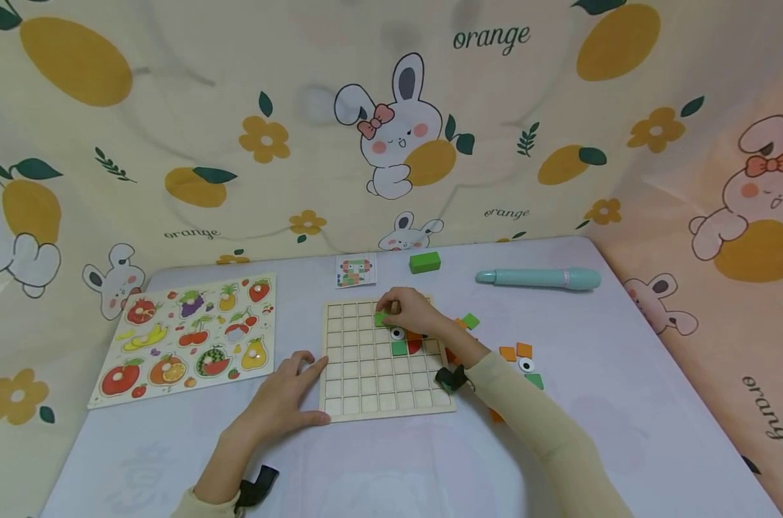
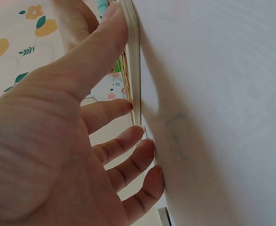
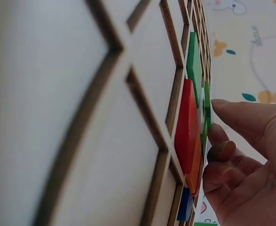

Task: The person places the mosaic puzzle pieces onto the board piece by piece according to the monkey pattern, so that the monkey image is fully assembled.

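Note:
In the head view, my left hand rests against the left edge of the wooden grid board, thumb and fingers spread. The left wrist view has this hand with its thumb on the board's edge. My right hand is over the upper part of the grid, fingertips at a green tile. In the right wrist view, thumb and fingertips of this hand are apart beside the green tile. An eye tile, a darker green tile and a red piece lie in the grid.
A fruit puzzle board lies at the left. Behind the grid are a pattern card and a green block. A teal pen-like object is at the back right. Loose tiles, including an orange one, lie right of the grid.

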The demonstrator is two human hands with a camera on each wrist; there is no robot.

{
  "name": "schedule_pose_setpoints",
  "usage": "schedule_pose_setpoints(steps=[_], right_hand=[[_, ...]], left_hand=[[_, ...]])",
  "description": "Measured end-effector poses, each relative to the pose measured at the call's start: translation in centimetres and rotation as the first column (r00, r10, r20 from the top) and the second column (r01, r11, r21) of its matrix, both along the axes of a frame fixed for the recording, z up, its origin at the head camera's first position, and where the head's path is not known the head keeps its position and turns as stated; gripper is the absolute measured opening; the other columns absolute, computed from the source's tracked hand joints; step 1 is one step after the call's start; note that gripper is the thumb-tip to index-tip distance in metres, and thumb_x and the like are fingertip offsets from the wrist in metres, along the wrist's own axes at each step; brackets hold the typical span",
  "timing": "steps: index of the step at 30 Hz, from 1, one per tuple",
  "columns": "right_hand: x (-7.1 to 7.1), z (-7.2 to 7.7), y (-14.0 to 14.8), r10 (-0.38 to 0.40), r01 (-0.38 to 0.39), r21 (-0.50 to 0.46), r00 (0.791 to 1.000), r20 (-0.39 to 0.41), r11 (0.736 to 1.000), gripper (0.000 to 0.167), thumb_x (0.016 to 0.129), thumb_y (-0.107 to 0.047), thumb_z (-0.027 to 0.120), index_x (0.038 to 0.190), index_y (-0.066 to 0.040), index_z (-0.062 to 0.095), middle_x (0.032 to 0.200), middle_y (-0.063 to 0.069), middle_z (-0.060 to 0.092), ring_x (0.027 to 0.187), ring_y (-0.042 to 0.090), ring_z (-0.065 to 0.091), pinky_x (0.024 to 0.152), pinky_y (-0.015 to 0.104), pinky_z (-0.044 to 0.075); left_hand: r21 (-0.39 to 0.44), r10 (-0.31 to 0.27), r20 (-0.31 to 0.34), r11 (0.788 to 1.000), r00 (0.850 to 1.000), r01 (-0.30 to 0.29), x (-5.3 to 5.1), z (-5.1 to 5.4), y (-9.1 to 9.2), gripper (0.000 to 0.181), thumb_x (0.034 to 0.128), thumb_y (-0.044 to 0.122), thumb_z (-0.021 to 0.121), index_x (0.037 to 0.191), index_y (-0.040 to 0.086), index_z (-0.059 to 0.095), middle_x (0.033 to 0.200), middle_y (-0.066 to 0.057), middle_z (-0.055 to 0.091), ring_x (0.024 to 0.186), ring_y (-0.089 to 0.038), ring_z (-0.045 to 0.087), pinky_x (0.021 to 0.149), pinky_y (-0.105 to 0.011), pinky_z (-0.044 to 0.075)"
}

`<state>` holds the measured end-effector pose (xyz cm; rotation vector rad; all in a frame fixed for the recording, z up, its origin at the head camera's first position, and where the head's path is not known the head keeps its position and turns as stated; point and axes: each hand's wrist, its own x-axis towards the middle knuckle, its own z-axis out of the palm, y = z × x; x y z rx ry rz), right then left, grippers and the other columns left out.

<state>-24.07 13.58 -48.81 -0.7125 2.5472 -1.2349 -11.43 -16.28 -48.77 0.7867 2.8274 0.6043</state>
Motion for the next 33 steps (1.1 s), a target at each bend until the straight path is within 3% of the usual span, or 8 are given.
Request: schedule_pose_setpoints(steps=[13, 20, 25, 29, 33], right_hand=[[0.1, 0.7, 0.1, 0.015, -0.012, 0.076, 0.999, -0.031, 0.997, 0.025, 0.088, -0.001, 0.070, 0.113, -0.004, 0.069, 0.095, 0.005, 0.064, 0.075, 0.014, 0.054, 0.071, 0.030, 0.047], [0.0, 0.5, 0.2, 0.059, -0.059, -0.014, 0.998, 0.020, 0.998, 0.020, 0.092, 0.002, 0.064, 0.112, 0.001, 0.069, 0.088, 0.006, 0.064, 0.066, 0.014, 0.051, 0.068, 0.028, 0.045], [0.0, 0.7, 0.4, 0.036, -0.035, -0.043, 0.999, 0.016, 0.998, 0.018, 0.095, -0.002, 0.061, 0.111, 0.000, 0.070, 0.092, 0.007, 0.065, 0.064, 0.014, 0.048, 0.065, 0.027, 0.043], [0.2, 1.8, 2.3, -0.022, 0.023, -0.045, 1.000, 0.013, 0.999, 0.018, 0.095, -0.001, 0.061, 0.109, 0.002, 0.070, 0.090, 0.008, 0.064, 0.066, 0.017, 0.048, 0.063, 0.029, 0.042], [0.5, 2.7, 6.0, -0.020, 0.020, 0.005, 0.999, 0.042, 1.000, 0.017, 0.092, 0.001, 0.061, 0.106, 0.005, 0.069, 0.088, 0.011, 0.065, 0.072, 0.020, 0.053, 0.066, 0.031, 0.046]], left_hand=[[-0.005, 0.000, -0.003, 1.000, 1.000, 0.000, 0.0, 0.2, 0.0, 0.097, 0.0694, 0.048, 0.087, 0.149, 0.009, 0.048, 0.137, -0.015, 0.045, 0.112, -0.028, 0.048, 0.090, -0.047, 0.045], [-0.012, 0.004, 0.002, 1.000, 1.000, -0.004, 0.1, 0.2, 0.0, 0.097, 0.0692, 0.048, 0.087, 0.149, 0.009, 0.047, 0.138, -0.014, 0.045, 0.112, -0.028, 0.048, 0.090, -0.046, 0.045], [-0.013, 0.006, -0.001, 1.000, 1.000, -0.006, 0.1, 0.2, -0.1, 0.097, 0.0689, 0.048, 0.088, 0.148, 0.008, 0.048, 0.137, -0.015, 0.045, 0.112, -0.028, 0.048, 0.090, -0.047, 0.045], [-0.010, 0.003, -0.004, 1.000, 1.000, -0.003, 0.1, 0.2, 0.0, 0.097, 0.0688, 0.048, 0.088, 0.148, 0.008, 0.048, 0.137, -0.015, 0.046, 0.112, -0.029, 0.048, 0.091, -0.047, 0.045], [-0.009, 0.000, 0.002, 1.000, 1.000, 0.000, 0.1, 0.2, 0.1, 0.097, 0.0691, 0.048, 0.088, 0.149, 0.008, 0.047, 0.137, -0.015, 0.046, 0.112, -0.028, 0.048, 0.090, -0.047, 0.046]])
